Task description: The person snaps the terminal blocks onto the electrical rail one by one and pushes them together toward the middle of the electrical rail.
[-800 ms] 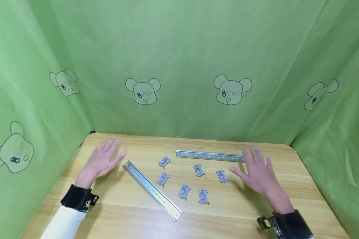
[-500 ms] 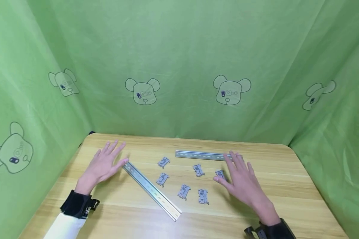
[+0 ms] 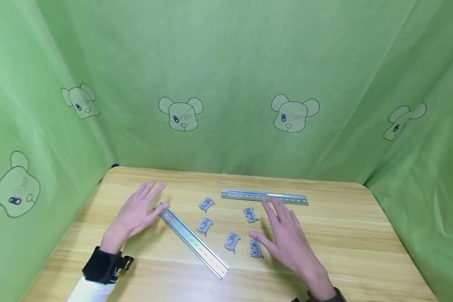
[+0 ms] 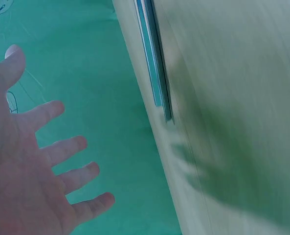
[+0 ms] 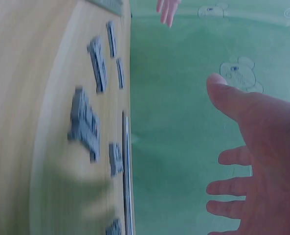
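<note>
My left hand (image 3: 136,212) hovers with spread fingers by the upper end of a slanted, slotted metal DIN rail (image 3: 194,241). In the left wrist view a gap shows between that palm (image 4: 22,166) and the rail (image 4: 154,63). My right hand (image 3: 290,243), fingers extended and holding nothing, is above the table at the right of the grey terminal blocks. Its thumb overlaps one terminal block (image 3: 256,250) in the head view; another block is mostly hidden behind the hand. Other blocks lie flat, among them a middle one (image 3: 232,242) and an upper one (image 3: 251,214).
A second DIN rail (image 3: 245,195) lies crosswise toward the back of the wooden table (image 3: 343,222). Two more terminal blocks, one farther back (image 3: 206,204) and one nearer (image 3: 205,226), lie right of the slanted rail. Green cloth (image 3: 226,75) surrounds the table's back and sides.
My right hand has moved left from beyond the blocks to over them, uncovering the back rail's right end. My left hand has shifted slightly right, toward the slanted rail's end.
</note>
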{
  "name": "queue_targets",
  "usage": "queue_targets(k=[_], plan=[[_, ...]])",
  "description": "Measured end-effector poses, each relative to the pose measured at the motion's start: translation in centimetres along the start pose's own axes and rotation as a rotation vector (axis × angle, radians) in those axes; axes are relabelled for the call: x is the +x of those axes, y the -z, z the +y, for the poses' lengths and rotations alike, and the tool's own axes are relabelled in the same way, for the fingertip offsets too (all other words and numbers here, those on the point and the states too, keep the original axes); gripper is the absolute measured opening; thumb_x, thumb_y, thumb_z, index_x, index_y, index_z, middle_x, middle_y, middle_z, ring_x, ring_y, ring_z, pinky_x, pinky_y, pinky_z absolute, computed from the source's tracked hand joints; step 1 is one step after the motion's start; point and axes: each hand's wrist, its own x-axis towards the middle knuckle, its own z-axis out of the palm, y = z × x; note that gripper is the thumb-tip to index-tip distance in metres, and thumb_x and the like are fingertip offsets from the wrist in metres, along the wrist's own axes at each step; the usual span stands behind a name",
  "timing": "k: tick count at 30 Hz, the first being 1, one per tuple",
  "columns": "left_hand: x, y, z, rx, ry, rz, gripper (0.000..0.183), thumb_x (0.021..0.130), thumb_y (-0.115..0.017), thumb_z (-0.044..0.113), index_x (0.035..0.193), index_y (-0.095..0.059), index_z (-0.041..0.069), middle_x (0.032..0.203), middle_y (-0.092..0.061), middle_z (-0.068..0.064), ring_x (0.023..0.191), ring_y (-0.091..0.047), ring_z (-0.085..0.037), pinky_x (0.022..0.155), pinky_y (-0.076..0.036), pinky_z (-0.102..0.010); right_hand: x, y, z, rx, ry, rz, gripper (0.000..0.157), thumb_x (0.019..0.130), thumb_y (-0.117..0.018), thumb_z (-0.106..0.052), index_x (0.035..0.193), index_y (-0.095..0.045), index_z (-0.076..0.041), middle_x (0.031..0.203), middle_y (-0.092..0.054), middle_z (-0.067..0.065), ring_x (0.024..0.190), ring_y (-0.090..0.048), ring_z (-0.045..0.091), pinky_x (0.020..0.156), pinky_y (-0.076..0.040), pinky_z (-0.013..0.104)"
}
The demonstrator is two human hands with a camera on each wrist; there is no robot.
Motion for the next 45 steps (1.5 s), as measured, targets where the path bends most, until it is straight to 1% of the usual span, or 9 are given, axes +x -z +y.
queue_targets(k=[3,8,12,18,22,28,33,40,45], plan=[[-0.1,-0.3,0.3,-0.01,-0.006,-0.002,0.073,0.098,-0.04,0.06,0.154,-0.032,0.013,0.159,-0.018,-0.022,0.141,-0.017,-0.048,0.11,-0.019,-0.069,0.0,-0.4,-1.0,0.002,0.023,0.005,0.093,0.085,-0.057,-0.065,0.156,-0.026,-0.014,0.161,-0.02,0.016,0.144,-0.018,0.037,0.109,-0.022,0.069],[-0.1,-0.7,0.7,-0.054,-0.01,-0.022,0.073,0.098,-0.038,0.06,0.154,-0.032,0.014,0.16,-0.016,-0.018,0.143,-0.016,-0.044,0.112,-0.017,-0.066,0.1,-1.1,-2.6,0.01,0.033,-0.013,0.092,0.085,-0.052,-0.07,0.155,-0.031,-0.015,0.16,-0.023,0.013,0.143,-0.023,0.035,0.109,-0.023,0.067],[-0.2,-1.3,0.8,-0.102,-0.023,-0.024,0.072,0.098,-0.039,0.059,0.154,-0.033,0.014,0.16,-0.017,-0.017,0.143,-0.017,-0.043,0.112,-0.018,-0.066,-0.2,-2.0,-3.7,0.035,0.036,-0.022,0.09,0.085,-0.054,-0.069,0.154,-0.032,-0.016,0.158,-0.028,0.014,0.14,-0.029,0.035,0.107,-0.03,0.065],[-0.3,-2.4,0.3,-0.154,-0.034,-0.027,0.073,0.095,-0.05,0.057,0.153,-0.034,0.018,0.16,-0.019,-0.015,0.142,-0.019,-0.042,0.107,-0.021,-0.072,-0.5,-3.3,-5.5,0.059,0.051,-0.076,0.089,0.084,-0.062,-0.062,0.154,-0.032,-0.016,0.16,-0.022,0.012,0.141,-0.028,0.034,0.107,-0.034,0.061],[-0.2,-2.9,-0.1,-0.193,-0.049,-0.044,0.078,0.087,-0.062,0.058,0.151,-0.038,0.021,0.16,-0.022,-0.013,0.142,-0.021,-0.042,0.104,-0.024,-0.074,-0.7,-4.2,-6.6,0.073,0.079,-0.09,0.089,0.083,-0.064,-0.061,0.153,-0.035,-0.015,0.157,-0.029,0.013,0.139,-0.031,0.033,0.105,-0.038,0.058],[0.1,-3.2,-0.6,-0.255,-0.098,-0.12,0.073,0.075,-0.08,0.041,0.137,-0.057,0.012,0.154,-0.035,-0.019,0.14,-0.024,-0.044,0.106,-0.023,-0.072,-1.3,-5.6,-8.2,0.08,0.105,-0.152,0.088,0.083,-0.062,-0.063,0.15,-0.037,-0.012,0.149,-0.037,0.016,0.132,-0.038,0.031,0.097,-0.047,0.054],[0.1,-3.2,-0.5,-0.279,-0.092,-0.183,0.07,0.069,-0.085,0.029,0.132,-0.062,0.01,0.149,-0.041,-0.023,0.139,-0.026,-0.046,0.107,-0.021,-0.071,-1.7,-6.5,-9.2,0.101,0.118,-0.208,0.087,0.083,-0.06,-0.065,0.147,-0.042,-0.008,0.138,-0.044,0.012,0.121,-0.044,0.025,0.093,-0.052,0.046],[0.9,-3.6,-0.4,-0.329,-0.119,-0.195,0.06,0.066,-0.084,0.007,0.124,-0.067,0.008,0.141,-0.047,-0.022,0.123,-0.048,-0.042,0.103,-0.037,-0.063,-1.9,-6.8,-9.7,0.107,0.12,-0.303,0.078,0.086,-0.062,-0.058,0.144,-0.047,-0.008,0.127,-0.046,0.004,0.104,-0.045,0.015,0.082,-0.054,0.035],[1.2,-3.9,-0.4,-0.344,-0.109,-0.202,0.052,0.064,-0.082,-0.003,0.113,-0.071,0.008,0.129,-0.053,-0.018,0.112,-0.054,-0.036,0.099,-0.045,-0.058,-2.0,-6.7,-10.0,0.143,0.13,-0.341,0.071,0.087,-0.068,-0.046,0.141,-0.048,-0.005,0.117,-0.047,0.001,0.092,-0.044,0.011,0.071,-0.051,0.028]])
